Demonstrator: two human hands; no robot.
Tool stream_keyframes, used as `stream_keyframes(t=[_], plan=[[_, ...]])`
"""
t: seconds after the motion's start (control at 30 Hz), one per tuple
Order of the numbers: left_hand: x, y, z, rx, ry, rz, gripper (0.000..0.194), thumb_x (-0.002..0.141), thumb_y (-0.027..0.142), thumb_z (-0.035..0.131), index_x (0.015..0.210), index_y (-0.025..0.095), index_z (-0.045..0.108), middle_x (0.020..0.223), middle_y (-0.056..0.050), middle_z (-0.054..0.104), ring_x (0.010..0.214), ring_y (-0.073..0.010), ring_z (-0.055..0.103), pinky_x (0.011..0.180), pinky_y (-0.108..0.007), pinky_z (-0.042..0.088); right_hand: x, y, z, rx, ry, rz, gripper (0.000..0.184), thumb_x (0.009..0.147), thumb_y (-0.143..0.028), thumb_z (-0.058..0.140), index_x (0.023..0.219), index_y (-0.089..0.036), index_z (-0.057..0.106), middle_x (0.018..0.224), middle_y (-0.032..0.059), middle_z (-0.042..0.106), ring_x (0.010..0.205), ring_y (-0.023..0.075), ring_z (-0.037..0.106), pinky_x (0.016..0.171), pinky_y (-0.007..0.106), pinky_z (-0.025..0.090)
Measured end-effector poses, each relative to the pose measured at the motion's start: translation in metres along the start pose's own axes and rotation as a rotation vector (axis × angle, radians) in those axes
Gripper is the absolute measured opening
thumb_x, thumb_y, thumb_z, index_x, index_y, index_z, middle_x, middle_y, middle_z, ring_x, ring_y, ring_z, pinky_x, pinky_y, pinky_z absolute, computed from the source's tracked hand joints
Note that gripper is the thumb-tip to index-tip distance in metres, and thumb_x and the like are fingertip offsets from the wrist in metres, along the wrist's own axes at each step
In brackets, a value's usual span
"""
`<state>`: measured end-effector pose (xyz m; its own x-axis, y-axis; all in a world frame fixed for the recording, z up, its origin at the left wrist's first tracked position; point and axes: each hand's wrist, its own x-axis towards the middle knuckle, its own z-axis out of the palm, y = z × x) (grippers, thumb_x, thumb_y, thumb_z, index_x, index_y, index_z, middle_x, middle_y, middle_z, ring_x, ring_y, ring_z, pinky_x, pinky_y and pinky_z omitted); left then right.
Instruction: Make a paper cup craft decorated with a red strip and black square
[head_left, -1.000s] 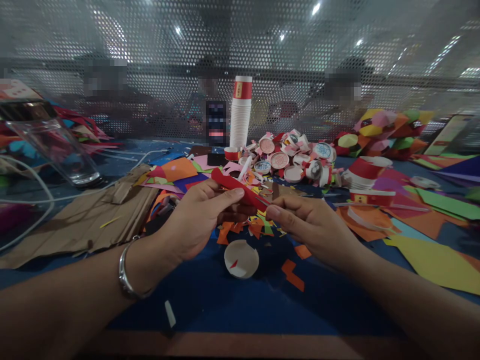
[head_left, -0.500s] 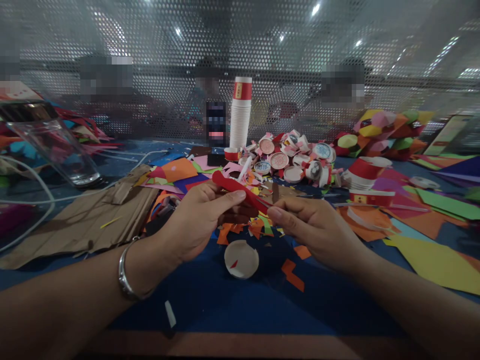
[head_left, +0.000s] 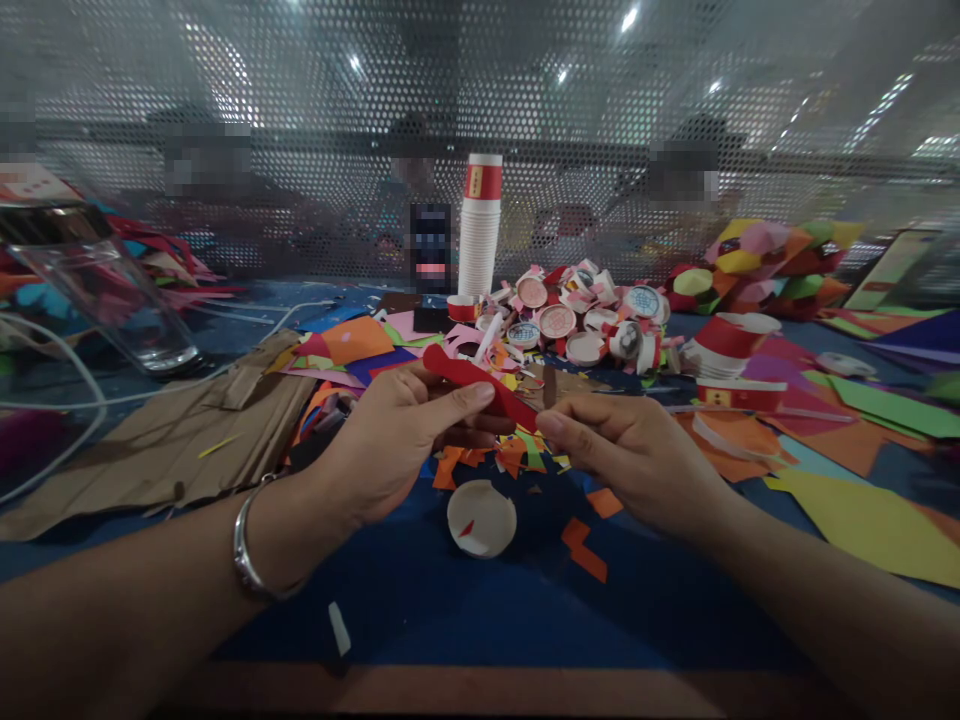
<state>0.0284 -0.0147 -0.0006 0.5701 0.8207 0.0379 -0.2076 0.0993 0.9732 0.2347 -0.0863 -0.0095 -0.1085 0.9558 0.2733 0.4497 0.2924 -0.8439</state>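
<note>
My left hand [head_left: 394,435] pinches a red paper strip [head_left: 480,383] between thumb and fingers, just above the blue table top [head_left: 465,600]. My right hand [head_left: 626,450] is closed and pinches the strip's right end. The strip slants down from upper left to lower right between the two hands. A silver bangle [head_left: 247,550] sits on my left wrist. Under the hands lie a white paper disc [head_left: 481,517] and orange paper scraps [head_left: 585,548].
A tall stack of paper cups [head_left: 480,230] stands at the back, next to a heap of cut cup bottoms [head_left: 577,320]. Coloured paper sheets [head_left: 862,440] cover the right side. Brown cardboard [head_left: 172,430] and a glass jar [head_left: 112,290] are at the left. People sit behind a perforated screen.
My right hand's pinch has slid slightly along the red strip toward the left hand. Otherwise nothing has visibly moved.
</note>
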Motion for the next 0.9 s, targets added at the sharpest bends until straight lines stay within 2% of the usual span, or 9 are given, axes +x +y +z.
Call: stream_keyframes(t=[0.23,0.4,0.63,0.9], plan=[[-0.0024,-0.0018,-0.0001,0.083,-0.012,-0.014,0.016,0.086,0.031,0.085,0.089,0.017,0.080,0.084,-0.005,0.083,0.077,-0.0177,0.078,0.067,-0.024,0.060,0.0003,-0.0011,0.0000,-0.004,-0.016,0.012,0.063,0.095,-0.074,0.058,0.062,-0.021,0.047,0.060,-0.0056,0.035,0.056,0.0100,0.029,0.052,0.028,0.025],[-0.0037,-0.0011,-0.0015,0.121,-0.018,-0.025,0.018,0.086,0.033,0.086,0.091,0.017,0.080,0.089,-0.007,0.084,0.084,-0.0208,0.080,0.065,-0.023,0.058,-0.0001,-0.0012,-0.0012,-0.020,-0.028,0.020,0.063,0.095,-0.074,0.058,0.062,-0.022,0.045,0.060,-0.0054,0.034,0.055,0.0103,0.029,0.052,0.028,0.024],[-0.0029,-0.0003,-0.0037,0.099,-0.034,-0.062,0.018,0.085,0.033,0.086,0.089,0.015,0.081,0.086,-0.008,0.084,0.079,-0.0173,0.079,0.063,-0.021,0.057,-0.0005,-0.0008,-0.0021,-0.040,-0.022,-0.026,0.062,0.098,-0.070,0.056,0.062,-0.021,0.043,0.061,-0.0048,0.035,0.056,0.0103,0.032,0.054,0.029,0.026],[-0.0042,-0.0017,-0.0006,0.094,-0.075,-0.066,0.012,0.085,0.029,0.085,0.084,0.017,0.083,0.082,-0.007,0.083,0.074,-0.0171,0.078,0.057,-0.020,0.056,-0.0012,-0.0009,-0.0008,-0.008,-0.042,0.008,0.062,0.096,-0.072,0.058,0.063,-0.021,0.047,0.060,-0.0048,0.037,0.056,0.0104,0.032,0.052,0.028,0.026]])
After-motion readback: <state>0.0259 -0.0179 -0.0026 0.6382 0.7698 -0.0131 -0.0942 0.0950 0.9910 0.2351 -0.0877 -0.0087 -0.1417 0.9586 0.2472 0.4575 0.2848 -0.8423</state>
